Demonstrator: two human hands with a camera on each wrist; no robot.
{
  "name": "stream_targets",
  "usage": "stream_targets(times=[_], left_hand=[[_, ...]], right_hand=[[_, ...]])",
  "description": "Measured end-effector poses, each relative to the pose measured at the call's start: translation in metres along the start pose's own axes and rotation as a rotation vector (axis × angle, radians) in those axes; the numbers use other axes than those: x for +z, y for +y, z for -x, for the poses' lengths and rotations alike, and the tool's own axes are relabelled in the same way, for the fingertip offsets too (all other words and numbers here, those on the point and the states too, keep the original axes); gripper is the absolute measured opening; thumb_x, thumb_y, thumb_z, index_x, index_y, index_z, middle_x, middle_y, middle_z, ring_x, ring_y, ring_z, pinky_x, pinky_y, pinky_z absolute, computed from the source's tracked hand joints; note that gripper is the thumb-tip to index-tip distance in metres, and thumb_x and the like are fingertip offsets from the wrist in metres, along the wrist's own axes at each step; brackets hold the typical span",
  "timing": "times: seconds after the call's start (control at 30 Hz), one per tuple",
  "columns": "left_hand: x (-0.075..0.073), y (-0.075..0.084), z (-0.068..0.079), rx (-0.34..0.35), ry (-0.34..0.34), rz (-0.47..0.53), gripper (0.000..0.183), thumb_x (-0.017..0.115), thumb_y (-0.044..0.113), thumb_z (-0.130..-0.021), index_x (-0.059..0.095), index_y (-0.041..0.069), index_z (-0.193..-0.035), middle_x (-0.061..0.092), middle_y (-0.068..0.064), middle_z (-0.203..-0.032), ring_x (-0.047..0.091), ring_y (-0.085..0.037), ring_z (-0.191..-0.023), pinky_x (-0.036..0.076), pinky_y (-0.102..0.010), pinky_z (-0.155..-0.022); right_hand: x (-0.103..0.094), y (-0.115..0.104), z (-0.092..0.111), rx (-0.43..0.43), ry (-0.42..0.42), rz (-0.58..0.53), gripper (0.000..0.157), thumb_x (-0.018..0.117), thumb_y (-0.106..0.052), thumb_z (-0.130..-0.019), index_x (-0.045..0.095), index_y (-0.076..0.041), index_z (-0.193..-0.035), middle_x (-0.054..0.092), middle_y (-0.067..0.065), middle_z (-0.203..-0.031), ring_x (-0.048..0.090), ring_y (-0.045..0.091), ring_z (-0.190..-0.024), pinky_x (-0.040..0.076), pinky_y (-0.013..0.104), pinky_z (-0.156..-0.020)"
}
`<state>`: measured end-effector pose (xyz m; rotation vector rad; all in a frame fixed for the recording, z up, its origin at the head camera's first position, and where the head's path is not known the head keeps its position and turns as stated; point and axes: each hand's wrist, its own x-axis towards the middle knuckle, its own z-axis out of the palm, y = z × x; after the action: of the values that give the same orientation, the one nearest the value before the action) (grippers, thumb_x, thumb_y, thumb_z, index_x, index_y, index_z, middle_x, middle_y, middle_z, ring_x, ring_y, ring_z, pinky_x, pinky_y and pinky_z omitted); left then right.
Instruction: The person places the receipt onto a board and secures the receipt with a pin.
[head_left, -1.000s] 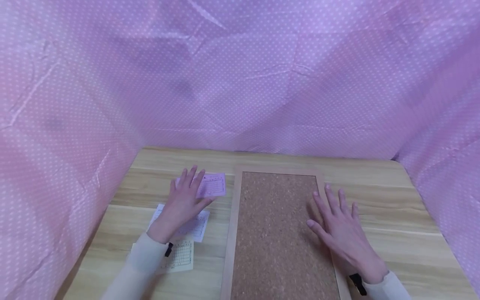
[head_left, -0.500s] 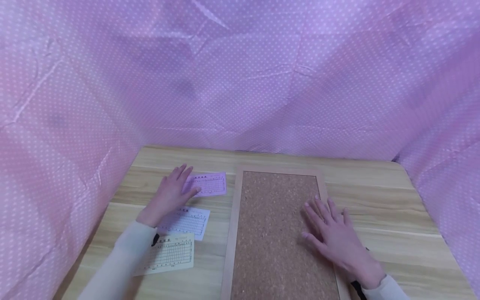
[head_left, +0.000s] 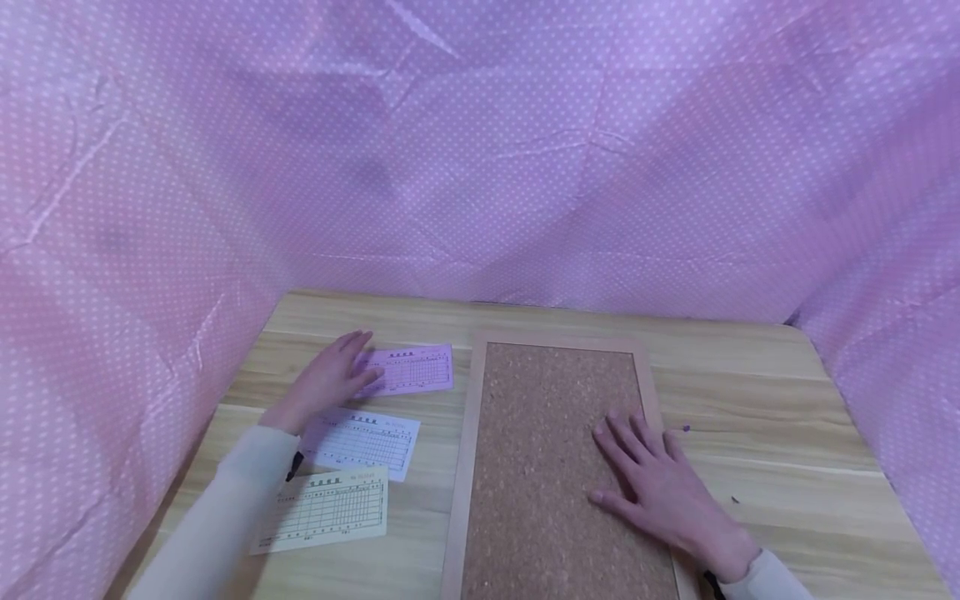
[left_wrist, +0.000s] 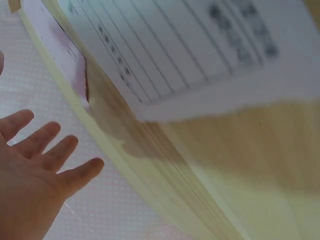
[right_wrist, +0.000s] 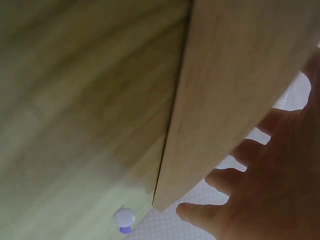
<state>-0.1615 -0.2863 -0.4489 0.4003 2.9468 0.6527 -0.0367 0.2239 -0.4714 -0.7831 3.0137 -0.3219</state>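
Observation:
My left hand (head_left: 322,383) is over the left end of a pink printed slip (head_left: 416,371), fingers spread and holding nothing. Nearer me lie a white slip (head_left: 367,446) and a pale yellow slip (head_left: 330,512), all printed with grids. In the left wrist view the white slip (left_wrist: 165,50) shows a ragged torn edge. A wood-framed cork board (head_left: 555,433) lies right of the slips. Over its right side is my right hand (head_left: 663,500), fingers spread, nothing in it. The right wrist view shows the board's frame (right_wrist: 215,90) beside this hand.
To the right of the board, a small purple pushpin (head_left: 686,428) lies on the wooden table (head_left: 780,383), and a tiny dark thing (head_left: 735,500) lies nearer me. Pink polka-dot cloth (head_left: 480,167) walls off the back and both sides.
My left hand has drawn back leftward, uncovering more of the slips. My right hand has slid left and toward me over the board, bringing the pushpin and dark thing into view.

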Motion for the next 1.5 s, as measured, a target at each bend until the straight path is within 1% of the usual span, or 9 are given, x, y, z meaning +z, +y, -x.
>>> stream_targets(times=[0.33, 0.53, 0.73, 0.93, 1.07, 1.2, 1.3, 1.4, 1.5], left_hand=[[-0.004, -0.011, -0.007, -0.022, -0.059, 0.002, 0.075, 0.067, 0.034, -0.101, 0.036, -0.003, -0.157, 0.044, -0.031, -0.152, 0.043, -0.051, -0.138, 0.031, -0.066, -0.115], [-0.003, -0.014, -0.011, -0.054, -0.103, 0.000, 0.075, 0.074, 0.031, -0.096, 0.042, -0.004, -0.153, 0.052, -0.028, -0.145, 0.050, -0.047, -0.132, 0.037, -0.064, -0.112], [-0.001, -0.016, -0.015, -0.090, -0.132, 0.016, 0.071, 0.080, 0.023, -0.091, 0.049, -0.003, -0.150, 0.053, -0.025, -0.141, 0.053, -0.043, -0.127, 0.040, -0.061, -0.110], [-0.002, -0.015, -0.016, -0.091, -0.143, 0.040, 0.064, 0.079, 0.016, -0.091, 0.052, -0.004, -0.146, 0.057, -0.019, -0.128, 0.058, -0.033, -0.111, 0.048, -0.055, -0.101], [-0.003, -0.017, -0.018, -0.096, -0.161, 0.041, 0.063, 0.079, 0.015, -0.091, 0.053, -0.004, -0.145, 0.059, -0.015, -0.120, 0.059, -0.028, -0.102, 0.049, -0.052, -0.096], [-0.001, -0.020, -0.020, -0.164, -0.180, 0.133, 0.059, 0.076, 0.012, -0.093, 0.053, -0.004, -0.144, 0.061, -0.016, -0.121, 0.060, -0.030, -0.105, 0.050, -0.054, -0.099], [0.000, -0.022, -0.020, -0.190, -0.172, 0.201, 0.053, 0.075, 0.010, -0.094, 0.056, -0.003, -0.141, 0.062, -0.017, -0.123, 0.062, -0.032, -0.109, 0.050, -0.055, -0.100], [-0.001, -0.025, -0.018, -0.169, -0.158, 0.224, 0.047, 0.073, 0.012, -0.095, 0.058, -0.004, -0.137, 0.064, -0.018, -0.123, 0.063, -0.033, -0.109, 0.051, -0.055, -0.100], [-0.003, -0.028, -0.016, -0.159, -0.149, 0.253, 0.039, 0.070, 0.014, -0.097, 0.060, -0.002, -0.132, 0.067, -0.016, -0.118, 0.065, -0.028, -0.101, 0.054, -0.049, -0.093]], right_hand=[[0.001, 0.000, 0.001, -0.025, -0.003, 0.013, 0.080, 0.059, -0.066, -0.096, 0.049, -0.012, -0.155, 0.033, 0.014, -0.166, 0.027, 0.046, -0.151, 0.028, 0.074, -0.109], [0.002, 0.000, 0.000, -0.027, -0.005, 0.020, 0.080, 0.058, -0.066, -0.096, 0.049, -0.013, -0.155, 0.034, 0.014, -0.166, 0.028, 0.046, -0.151, 0.029, 0.075, -0.109], [0.002, 0.001, 0.000, -0.028, -0.006, 0.021, 0.080, 0.058, -0.067, -0.096, 0.048, -0.014, -0.156, 0.034, 0.013, -0.166, 0.028, 0.045, -0.151, 0.029, 0.075, -0.109], [0.002, 0.002, 0.000, -0.036, 0.006, 0.027, 0.081, 0.059, -0.066, -0.095, 0.049, -0.014, -0.155, 0.035, 0.014, -0.165, 0.029, 0.045, -0.150, 0.030, 0.075, -0.108], [0.003, 0.002, 0.001, -0.032, -0.002, 0.024, 0.081, 0.059, -0.067, -0.095, 0.048, -0.014, -0.156, 0.034, 0.014, -0.166, 0.029, 0.046, -0.150, 0.030, 0.074, -0.109], [0.004, 0.002, 0.000, -0.028, -0.007, 0.021, 0.082, 0.058, -0.067, -0.095, 0.048, -0.014, -0.156, 0.034, 0.014, -0.166, 0.028, 0.046, -0.150, 0.029, 0.074, -0.109], [0.004, 0.002, 0.000, -0.024, -0.012, 0.020, 0.082, 0.058, -0.068, -0.095, 0.048, -0.014, -0.156, 0.033, 0.013, -0.166, 0.028, 0.046, -0.151, 0.029, 0.075, -0.109], [0.004, 0.001, 0.000, -0.019, -0.019, 0.019, 0.082, 0.057, -0.068, -0.096, 0.048, -0.014, -0.156, 0.032, 0.013, -0.167, 0.028, 0.046, -0.151, 0.029, 0.075, -0.109], [0.003, 0.001, 0.000, -0.018, -0.021, 0.019, 0.082, 0.057, -0.068, -0.096, 0.048, -0.014, -0.156, 0.033, 0.013, -0.167, 0.028, 0.046, -0.151, 0.029, 0.074, -0.109]])
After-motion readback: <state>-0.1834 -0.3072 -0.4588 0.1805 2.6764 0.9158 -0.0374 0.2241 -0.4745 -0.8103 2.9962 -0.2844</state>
